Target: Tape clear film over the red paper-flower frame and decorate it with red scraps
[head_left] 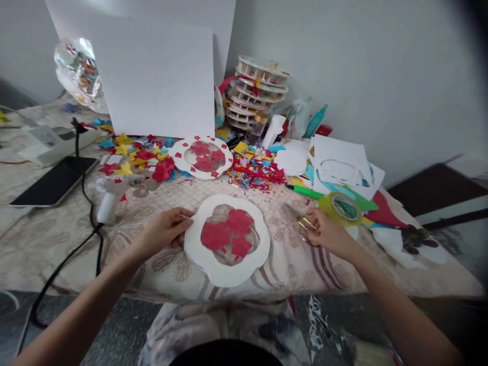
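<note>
White frame point(229, 276) pinched at edge by L hand point(173, 229), btwn hands, over counter point(282, 264). Scissors point(307, 224) gripped in R hand point(330, 233), tape roll point(345, 207) just beside. Red cutouts point(215, 235) inside frame might be nicked if scissors swung carelessly twd L hand.

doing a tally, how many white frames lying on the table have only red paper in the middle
2: the front frame, held by the left hand, and the rear frame beyond it. More may be hidden.
</note>
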### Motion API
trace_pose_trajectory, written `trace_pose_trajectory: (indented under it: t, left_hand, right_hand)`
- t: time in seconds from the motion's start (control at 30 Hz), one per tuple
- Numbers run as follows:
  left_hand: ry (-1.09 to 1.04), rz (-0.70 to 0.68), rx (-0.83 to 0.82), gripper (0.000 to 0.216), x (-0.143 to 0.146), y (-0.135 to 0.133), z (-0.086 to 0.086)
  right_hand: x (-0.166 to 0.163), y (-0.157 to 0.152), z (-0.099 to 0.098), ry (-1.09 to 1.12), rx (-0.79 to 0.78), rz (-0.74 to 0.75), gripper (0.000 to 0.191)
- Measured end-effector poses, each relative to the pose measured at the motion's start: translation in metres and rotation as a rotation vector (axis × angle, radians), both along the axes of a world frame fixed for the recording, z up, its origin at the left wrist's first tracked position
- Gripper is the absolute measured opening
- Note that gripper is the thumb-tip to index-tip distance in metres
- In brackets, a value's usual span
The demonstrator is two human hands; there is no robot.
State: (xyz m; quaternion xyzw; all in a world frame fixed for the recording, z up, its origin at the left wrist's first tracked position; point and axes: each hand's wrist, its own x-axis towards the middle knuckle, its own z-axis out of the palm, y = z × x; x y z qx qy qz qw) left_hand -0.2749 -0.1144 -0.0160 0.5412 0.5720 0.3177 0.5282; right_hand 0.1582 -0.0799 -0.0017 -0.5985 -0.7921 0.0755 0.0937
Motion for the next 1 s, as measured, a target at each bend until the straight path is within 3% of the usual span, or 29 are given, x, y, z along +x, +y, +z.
trace_pose_trajectory:
  t: [0.1,0.2,0.3,0.4,0.53,0.6,0.7,0.9,1.0]
  left_hand:
    - [0.076,-0.025,0.043,0.038,0.0,-0.002,-0.002]
    - [0.28,-0.08,0.134,0.034,-0.002,-0.004,0.004]
    - [0.563,-0.12,0.274,0.031,-0.003,-0.002,0.015]
    - [0.706,-0.09,0.367,0.026,0.002,0.011,0.022]
    - [0.694,-0.086,0.44,0.022,0.02,0.042,0.021]
    - [0.652,-0.052,0.485,0.022,0.031,0.057,0.017]
    - [0.632,0.012,0.508,0.023,0.04,0.069,0.01]
    - [0.579,0.054,0.493,0.025,0.035,0.068,-0.003]
    - [0.543,0.049,0.491,0.024,0.035,0.07,-0.007]
  right_hand:
    - [0.011,0.007,-0.009,-0.002,0.054,-0.059,0.038]
    - [0.013,0.007,-0.014,-0.049,0.084,-0.037,0.03]
    - [0.0,0.006,-0.006,-0.041,0.173,0.012,0.026]
    - [-0.03,0.009,0.008,0.087,0.207,0.079,0.018]
    - [-0.09,0.027,0.015,0.19,0.176,0.255,0.018]
    - [-0.118,0.041,0.012,0.235,0.125,0.394,0.021]
    - [-0.147,0.059,0.0,0.237,0.099,0.464,0.025]
    - [-0.153,0.069,-0.018,0.297,0.114,0.543,0.035]
    - [-0.149,0.068,-0.019,0.359,0.141,0.499,0.039]
